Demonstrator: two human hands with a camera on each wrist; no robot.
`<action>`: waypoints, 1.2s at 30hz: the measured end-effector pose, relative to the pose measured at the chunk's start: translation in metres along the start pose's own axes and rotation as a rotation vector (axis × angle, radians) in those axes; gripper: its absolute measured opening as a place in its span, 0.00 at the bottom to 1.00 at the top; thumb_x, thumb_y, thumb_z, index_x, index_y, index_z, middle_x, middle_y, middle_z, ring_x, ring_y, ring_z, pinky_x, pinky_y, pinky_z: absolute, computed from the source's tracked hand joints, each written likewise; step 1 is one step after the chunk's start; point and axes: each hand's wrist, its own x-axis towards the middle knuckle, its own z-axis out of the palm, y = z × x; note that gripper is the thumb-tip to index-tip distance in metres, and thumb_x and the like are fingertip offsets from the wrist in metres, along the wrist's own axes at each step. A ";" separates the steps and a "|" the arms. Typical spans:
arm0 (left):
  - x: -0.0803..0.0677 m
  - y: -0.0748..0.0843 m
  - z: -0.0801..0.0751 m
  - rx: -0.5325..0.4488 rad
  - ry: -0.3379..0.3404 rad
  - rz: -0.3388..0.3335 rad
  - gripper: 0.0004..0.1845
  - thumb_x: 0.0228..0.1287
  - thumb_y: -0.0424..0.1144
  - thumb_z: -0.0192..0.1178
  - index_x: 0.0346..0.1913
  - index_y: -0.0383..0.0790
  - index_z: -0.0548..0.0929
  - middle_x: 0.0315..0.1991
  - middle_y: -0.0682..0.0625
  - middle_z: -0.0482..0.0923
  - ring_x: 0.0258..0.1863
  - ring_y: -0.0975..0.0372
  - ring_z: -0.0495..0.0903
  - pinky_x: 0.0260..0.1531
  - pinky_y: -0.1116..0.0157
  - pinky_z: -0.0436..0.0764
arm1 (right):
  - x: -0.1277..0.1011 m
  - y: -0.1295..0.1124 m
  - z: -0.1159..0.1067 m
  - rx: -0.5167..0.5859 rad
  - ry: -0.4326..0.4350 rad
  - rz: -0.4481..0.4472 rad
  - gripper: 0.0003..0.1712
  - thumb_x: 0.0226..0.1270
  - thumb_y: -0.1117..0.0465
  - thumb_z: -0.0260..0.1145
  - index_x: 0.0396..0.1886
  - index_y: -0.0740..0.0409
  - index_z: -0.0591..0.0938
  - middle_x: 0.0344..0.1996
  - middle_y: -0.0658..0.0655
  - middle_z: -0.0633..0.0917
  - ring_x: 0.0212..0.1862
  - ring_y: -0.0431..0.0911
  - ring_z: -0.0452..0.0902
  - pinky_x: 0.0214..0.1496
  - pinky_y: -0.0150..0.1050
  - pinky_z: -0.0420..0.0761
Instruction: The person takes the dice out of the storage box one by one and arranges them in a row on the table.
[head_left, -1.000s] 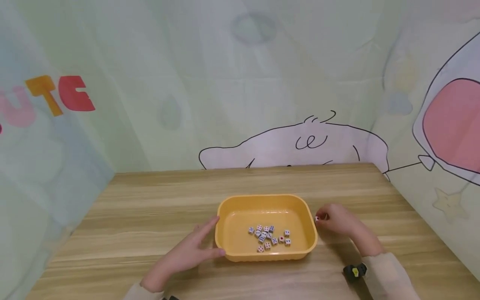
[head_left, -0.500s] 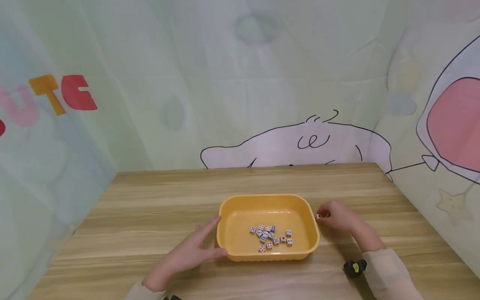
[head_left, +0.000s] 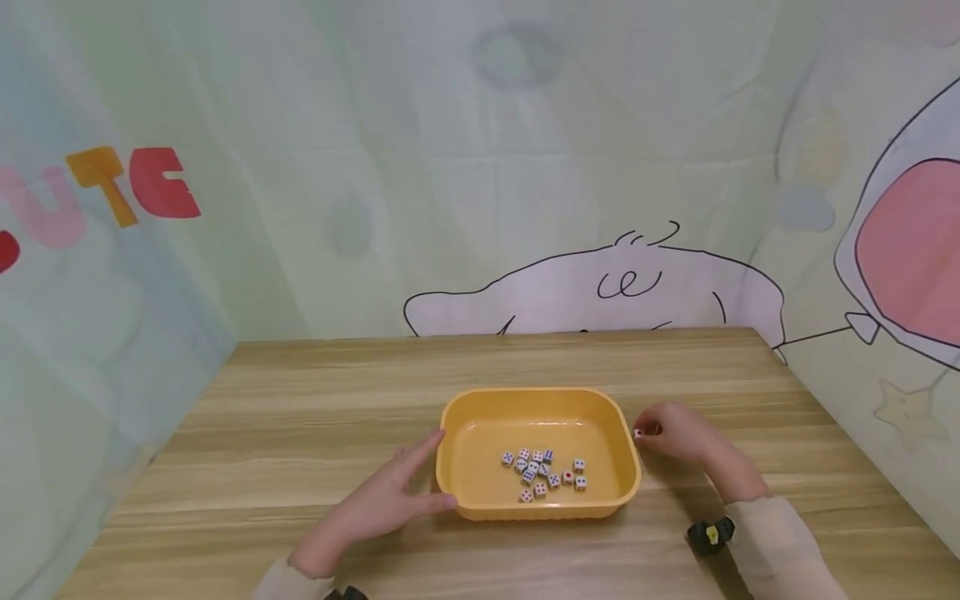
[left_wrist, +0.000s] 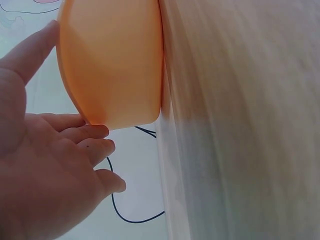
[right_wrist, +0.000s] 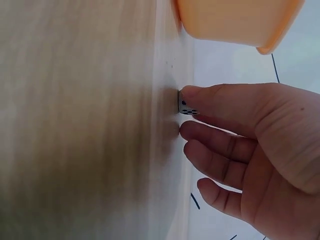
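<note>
A yellow plastic tub [head_left: 537, 512] stands on the table with several white dice [head_left: 533, 468] on its floor, pips red or blue. My left hand [head_left: 390, 496] rests against the tub's left end, thumb near the front corner and extended fingers at the rim. In the left wrist view those fingers [left_wrist: 82, 127] touch the tub's outer wall [left_wrist: 112, 60]. Just outside the tub's right end, my right hand [head_left: 675, 433] pinches one die [head_left: 638, 433] between thumb and fingertips. In the right wrist view this die [right_wrist: 185, 105] sits at the tabletop, partly covered by the thumb.
The wooden table [head_left: 322, 400] reaches back to a printed cloth backdrop [head_left: 420, 167] with cartoon drawings. A dark wrist strap [head_left: 710, 536] is on the right forearm. The tub's outer wall [right_wrist: 230, 20] is close beside the right hand.
The view has shifted slightly, moving everything a little to the right in the picture. Both hands, the tub and the dice keep their places, and the right hand still pinches the die.
</note>
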 end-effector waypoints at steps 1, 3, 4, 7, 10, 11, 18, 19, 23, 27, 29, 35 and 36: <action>0.000 0.000 0.000 -0.001 -0.001 -0.003 0.49 0.57 0.53 0.68 0.74 0.35 0.56 0.74 0.38 0.51 0.73 0.41 0.49 0.70 0.42 0.40 | 0.000 0.000 0.000 0.005 0.000 0.005 0.08 0.56 0.64 0.71 0.34 0.64 0.85 0.25 0.50 0.82 0.30 0.40 0.74 0.32 0.36 0.77; 0.000 0.000 0.000 -0.001 -0.003 -0.013 0.49 0.57 0.53 0.68 0.74 0.36 0.56 0.74 0.38 0.51 0.73 0.40 0.48 0.70 0.42 0.40 | -0.001 -0.002 -0.003 0.031 0.000 0.016 0.11 0.57 0.64 0.70 0.38 0.68 0.84 0.26 0.52 0.82 0.30 0.41 0.75 0.32 0.36 0.78; -0.001 0.001 0.000 -0.005 -0.004 -0.017 0.49 0.57 0.53 0.68 0.74 0.36 0.56 0.75 0.39 0.51 0.73 0.40 0.48 0.70 0.42 0.40 | -0.001 -0.003 -0.005 0.042 0.001 0.019 0.13 0.58 0.64 0.69 0.40 0.70 0.84 0.26 0.52 0.82 0.30 0.41 0.75 0.31 0.36 0.78; -0.001 0.001 -0.001 -0.008 -0.009 -0.025 0.49 0.57 0.53 0.68 0.75 0.37 0.55 0.75 0.39 0.51 0.73 0.40 0.47 0.70 0.42 0.40 | -0.002 -0.007 -0.012 0.054 0.028 0.011 0.15 0.58 0.66 0.68 0.42 0.74 0.82 0.27 0.53 0.82 0.30 0.42 0.74 0.30 0.35 0.77; -0.001 0.002 -0.001 -0.012 -0.013 -0.038 0.49 0.57 0.54 0.68 0.75 0.38 0.55 0.75 0.40 0.51 0.73 0.40 0.46 0.70 0.42 0.40 | -0.004 -0.016 -0.024 0.024 0.080 -0.019 0.14 0.59 0.67 0.68 0.42 0.72 0.83 0.27 0.53 0.82 0.30 0.42 0.74 0.29 0.34 0.77; -0.001 0.002 -0.001 -0.013 -0.015 -0.042 0.49 0.57 0.54 0.68 0.75 0.38 0.55 0.75 0.40 0.51 0.73 0.40 0.46 0.70 0.42 0.40 | -0.005 -0.020 -0.028 0.012 0.100 -0.029 0.14 0.59 0.67 0.68 0.43 0.71 0.83 0.28 0.53 0.83 0.31 0.42 0.74 0.29 0.34 0.77; 0.000 0.003 -0.001 -0.022 -0.019 -0.052 0.49 0.57 0.53 0.68 0.75 0.38 0.55 0.75 0.40 0.50 0.73 0.40 0.46 0.70 0.42 0.39 | -0.006 -0.057 -0.033 0.042 0.105 -0.064 0.13 0.63 0.60 0.68 0.45 0.62 0.85 0.31 0.47 0.83 0.34 0.40 0.75 0.34 0.34 0.78; 0.000 0.003 -0.001 -0.019 -0.019 -0.050 0.49 0.57 0.53 0.68 0.75 0.38 0.55 0.75 0.40 0.50 0.73 0.40 0.46 0.71 0.42 0.40 | -0.006 -0.061 -0.031 0.053 0.090 -0.081 0.13 0.63 0.60 0.68 0.44 0.62 0.85 0.31 0.46 0.83 0.34 0.39 0.75 0.35 0.34 0.78; 0.000 0.002 -0.001 -0.021 -0.018 -0.052 0.49 0.57 0.52 0.68 0.75 0.38 0.55 0.75 0.40 0.51 0.73 0.40 0.46 0.71 0.42 0.40 | 0.000 -0.072 -0.016 0.089 0.028 -0.145 0.11 0.62 0.61 0.69 0.42 0.63 0.85 0.31 0.47 0.83 0.35 0.39 0.75 0.37 0.36 0.81; 0.000 0.002 0.000 -0.024 -0.018 -0.058 0.49 0.57 0.53 0.68 0.75 0.38 0.55 0.75 0.41 0.50 0.74 0.40 0.45 0.71 0.42 0.41 | 0.007 -0.077 -0.003 0.066 -0.004 -0.198 0.09 0.59 0.65 0.70 0.39 0.63 0.86 0.33 0.52 0.85 0.36 0.42 0.78 0.40 0.41 0.83; 0.000 0.002 0.000 -0.027 -0.016 -0.058 0.49 0.56 0.53 0.68 0.75 0.38 0.55 0.75 0.41 0.50 0.74 0.41 0.45 0.71 0.42 0.41 | 0.009 -0.080 0.002 0.040 -0.023 -0.206 0.08 0.57 0.67 0.70 0.38 0.62 0.86 0.34 0.53 0.86 0.36 0.43 0.78 0.41 0.41 0.83; 0.000 0.002 0.000 -0.031 -0.016 -0.050 0.49 0.56 0.52 0.68 0.75 0.37 0.55 0.75 0.40 0.50 0.74 0.41 0.47 0.71 0.43 0.41 | 0.012 -0.087 0.013 -0.080 -0.088 -0.212 0.06 0.56 0.67 0.71 0.35 0.58 0.87 0.31 0.47 0.83 0.35 0.40 0.77 0.40 0.38 0.80; 0.000 0.002 -0.001 -0.033 -0.018 -0.050 0.49 0.56 0.52 0.68 0.75 0.37 0.55 0.75 0.40 0.50 0.74 0.42 0.47 0.71 0.43 0.41 | 0.013 -0.087 0.015 -0.098 -0.093 -0.213 0.06 0.56 0.66 0.71 0.35 0.58 0.88 0.30 0.47 0.83 0.35 0.40 0.77 0.42 0.40 0.79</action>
